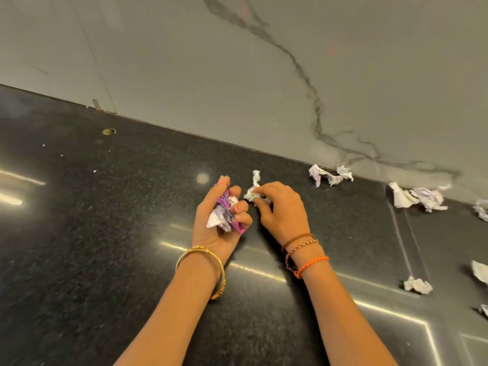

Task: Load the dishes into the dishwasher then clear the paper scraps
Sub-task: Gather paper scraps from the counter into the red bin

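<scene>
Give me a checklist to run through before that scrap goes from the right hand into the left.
1. Right hand pinches the white scrap: ok.
2. Scrap lifted off the black counter: cannot tell.
3. Left hand holds its purple and white wad securely: ok.
4. Room in the left hand for one more: cannot tell, the fingers already curl round the wad.
5. Counter cleared: not ok, scraps by the wall and near the right edge remain.
</scene>
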Action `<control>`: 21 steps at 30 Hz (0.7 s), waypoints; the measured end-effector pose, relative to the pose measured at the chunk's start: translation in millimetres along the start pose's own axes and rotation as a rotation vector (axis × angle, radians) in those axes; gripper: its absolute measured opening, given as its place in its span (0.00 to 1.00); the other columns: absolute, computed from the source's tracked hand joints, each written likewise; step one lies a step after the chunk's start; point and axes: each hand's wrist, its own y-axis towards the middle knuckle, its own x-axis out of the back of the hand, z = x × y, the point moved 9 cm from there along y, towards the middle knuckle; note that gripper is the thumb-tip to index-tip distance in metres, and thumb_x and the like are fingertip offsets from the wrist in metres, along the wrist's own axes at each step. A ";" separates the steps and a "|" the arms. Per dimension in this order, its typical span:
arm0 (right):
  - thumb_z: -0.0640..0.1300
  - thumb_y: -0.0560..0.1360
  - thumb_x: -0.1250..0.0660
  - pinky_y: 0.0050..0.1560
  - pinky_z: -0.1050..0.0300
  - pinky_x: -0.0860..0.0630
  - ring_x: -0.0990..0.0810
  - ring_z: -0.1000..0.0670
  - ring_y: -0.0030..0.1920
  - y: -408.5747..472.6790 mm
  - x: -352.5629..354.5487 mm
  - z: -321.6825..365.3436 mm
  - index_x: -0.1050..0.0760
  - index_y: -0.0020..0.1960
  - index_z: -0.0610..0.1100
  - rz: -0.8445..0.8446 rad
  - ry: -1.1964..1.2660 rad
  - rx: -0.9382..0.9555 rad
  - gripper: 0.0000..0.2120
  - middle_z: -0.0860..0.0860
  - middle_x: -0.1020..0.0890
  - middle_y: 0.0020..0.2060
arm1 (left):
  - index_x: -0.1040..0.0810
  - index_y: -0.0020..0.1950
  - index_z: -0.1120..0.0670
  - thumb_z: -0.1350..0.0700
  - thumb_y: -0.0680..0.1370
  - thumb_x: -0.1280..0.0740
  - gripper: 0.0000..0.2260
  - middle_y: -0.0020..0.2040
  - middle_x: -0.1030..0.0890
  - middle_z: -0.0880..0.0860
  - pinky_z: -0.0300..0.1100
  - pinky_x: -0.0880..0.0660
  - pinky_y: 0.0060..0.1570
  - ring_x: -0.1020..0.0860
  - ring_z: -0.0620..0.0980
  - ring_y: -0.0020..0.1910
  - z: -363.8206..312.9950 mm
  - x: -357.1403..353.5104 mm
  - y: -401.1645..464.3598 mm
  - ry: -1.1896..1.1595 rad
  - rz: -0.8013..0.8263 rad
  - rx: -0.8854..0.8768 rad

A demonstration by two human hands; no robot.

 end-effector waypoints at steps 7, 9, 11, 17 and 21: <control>0.40 0.71 0.34 0.42 0.70 0.27 0.22 0.61 0.39 -12.5 31.7 -6.8 0.24 0.43 0.55 -0.377 0.746 -0.106 0.10 0.58 0.20 0.39 | 0.26 0.50 0.51 0.58 0.73 0.35 0.07 0.41 0.25 0.48 0.41 0.28 0.45 0.27 0.45 0.40 3.2 12.2 -0.6 0.137 -0.164 -0.128; 0.44 0.70 0.32 0.43 0.59 0.23 0.20 0.56 0.41 -13.6 30.4 -5.7 0.23 0.43 0.58 -0.378 0.807 -0.102 0.08 0.59 0.19 0.39 | 0.25 0.47 0.52 0.60 0.74 0.37 0.04 0.41 0.23 0.49 0.42 0.29 0.54 0.24 0.46 0.42 12.4 0.4 4.5 0.055 -0.118 -0.120; 0.50 0.68 0.31 0.43 0.51 0.22 0.20 0.48 0.43 -11.9 30.6 -6.4 0.22 0.43 0.62 -0.388 0.763 -0.117 0.07 0.60 0.19 0.37 | 0.24 0.43 0.55 0.59 0.75 0.38 0.04 0.39 0.22 0.51 0.41 0.27 0.53 0.22 0.47 0.41 23.5 -13.1 15.0 0.011 -0.079 -0.086; 0.53 0.69 0.34 0.54 0.68 0.36 0.28 0.54 0.50 -9.5 62.5 -29.3 0.19 0.45 0.54 -0.551 0.401 -0.036 0.08 0.62 0.24 0.45 | 0.19 0.37 0.56 0.56 0.72 0.35 0.07 0.38 0.20 0.54 0.40 0.22 0.45 0.19 0.49 0.36 58.3 -43.7 50.5 -0.050 0.002 0.038; 0.48 0.66 0.29 0.47 0.65 0.30 0.27 0.60 0.46 -10.6 81.4 -65.1 0.23 0.43 0.58 -0.631 0.765 -0.181 0.08 0.57 0.27 0.45 | 0.28 0.39 0.54 0.57 0.70 0.35 0.02 0.32 0.25 0.50 0.36 0.26 0.30 0.26 0.44 0.31 62.5 -44.5 56.8 0.043 0.037 0.045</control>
